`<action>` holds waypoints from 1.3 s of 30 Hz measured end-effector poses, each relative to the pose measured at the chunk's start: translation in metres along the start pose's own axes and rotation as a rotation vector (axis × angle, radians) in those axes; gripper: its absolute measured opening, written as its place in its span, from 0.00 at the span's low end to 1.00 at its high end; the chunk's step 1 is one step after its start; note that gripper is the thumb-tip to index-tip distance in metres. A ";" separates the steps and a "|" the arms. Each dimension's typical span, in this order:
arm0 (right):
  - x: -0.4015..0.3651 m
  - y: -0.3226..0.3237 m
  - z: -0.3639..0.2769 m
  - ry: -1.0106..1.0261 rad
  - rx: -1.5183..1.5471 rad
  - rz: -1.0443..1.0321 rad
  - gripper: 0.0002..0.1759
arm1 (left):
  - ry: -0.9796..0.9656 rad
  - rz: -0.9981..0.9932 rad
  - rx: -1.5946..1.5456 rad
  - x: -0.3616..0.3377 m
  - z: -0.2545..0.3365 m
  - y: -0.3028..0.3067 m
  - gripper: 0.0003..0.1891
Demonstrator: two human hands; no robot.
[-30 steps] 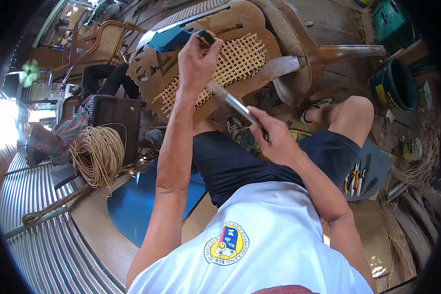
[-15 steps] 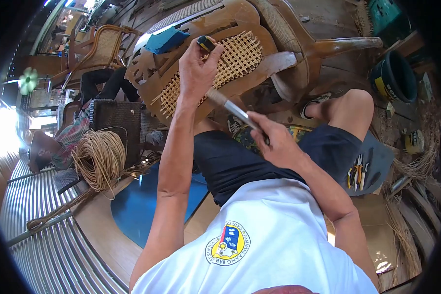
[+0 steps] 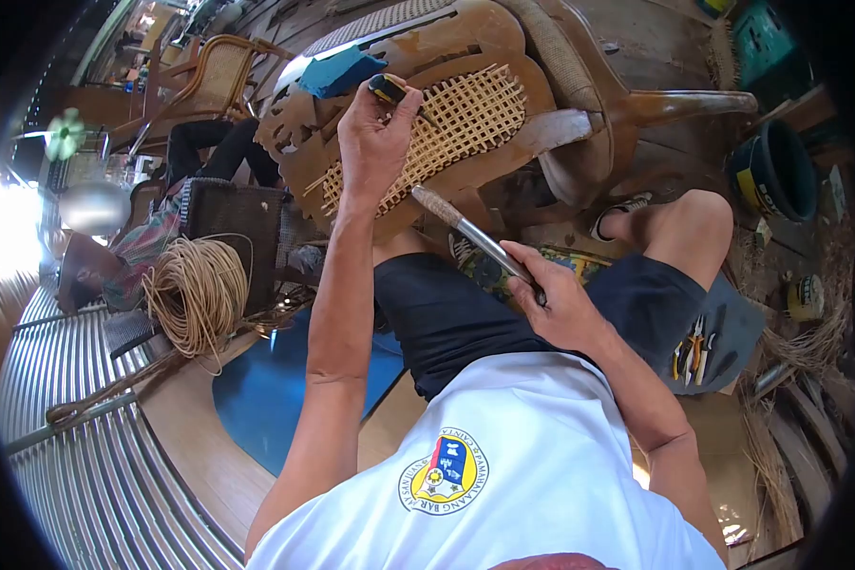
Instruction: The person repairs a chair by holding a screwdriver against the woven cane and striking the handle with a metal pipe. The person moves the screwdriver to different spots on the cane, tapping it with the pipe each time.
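Observation:
My left hand (image 3: pixel 375 142) is closed around the black-and-yellow handle of a screwdriver (image 3: pixel 387 90). Its thin shaft points down at the woven cane panel (image 3: pixel 465 119), which is set in a brown wooden frame (image 3: pixel 285 133) with a cut-out edge. Lower down, my right hand (image 3: pixel 565 304) grips a metal rod-like tool (image 3: pixel 484 243) with a thick, worn brown end. That end sits near the panel's lower edge, apart from my left hand. A blue cloth or sheet piece (image 3: pixel 342 71) lies on the frame, just beyond my left hand.
A coil of cane (image 3: pixel 197 294) hangs at the left, close to another person (image 3: pixel 100 266). Several pliers and other hand tools (image 3: pixel 695 350) lie on a dark mat by my right knee. A black bucket (image 3: pixel 774 169) stands at the right. Loose cane strands (image 3: pixel 779 456) lie below.
The view has shifted a little, moving the frame to the right. My right hand and its rod tool have moved slightly right and down, and the tool is less blurred. Both hands keep their grips.

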State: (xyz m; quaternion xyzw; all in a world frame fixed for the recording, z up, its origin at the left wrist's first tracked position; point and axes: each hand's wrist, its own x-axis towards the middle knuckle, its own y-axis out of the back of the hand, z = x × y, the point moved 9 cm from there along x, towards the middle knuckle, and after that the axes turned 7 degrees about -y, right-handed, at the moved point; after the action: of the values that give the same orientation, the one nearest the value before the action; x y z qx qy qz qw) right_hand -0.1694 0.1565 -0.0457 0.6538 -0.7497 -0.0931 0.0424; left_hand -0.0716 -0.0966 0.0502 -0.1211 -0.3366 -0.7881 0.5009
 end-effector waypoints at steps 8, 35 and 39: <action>0.013 -0.019 0.004 0.119 -0.050 0.006 0.26 | -0.012 -0.094 0.129 -0.001 -0.014 -0.026 0.11; 0.052 -0.017 -0.009 0.089 0.007 -0.070 0.24 | -0.073 -0.112 0.267 0.024 -0.027 -0.029 0.13; 0.055 -0.004 0.002 -0.056 0.114 0.265 0.24 | -0.142 -0.076 0.186 0.030 -0.012 -0.022 0.12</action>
State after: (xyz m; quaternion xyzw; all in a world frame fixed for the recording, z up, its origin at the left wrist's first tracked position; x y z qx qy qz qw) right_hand -0.1735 0.1014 -0.0517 0.5476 -0.8344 -0.0623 -0.0036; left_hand -0.1029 -0.1193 0.0481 -0.1167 -0.4470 -0.7615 0.4545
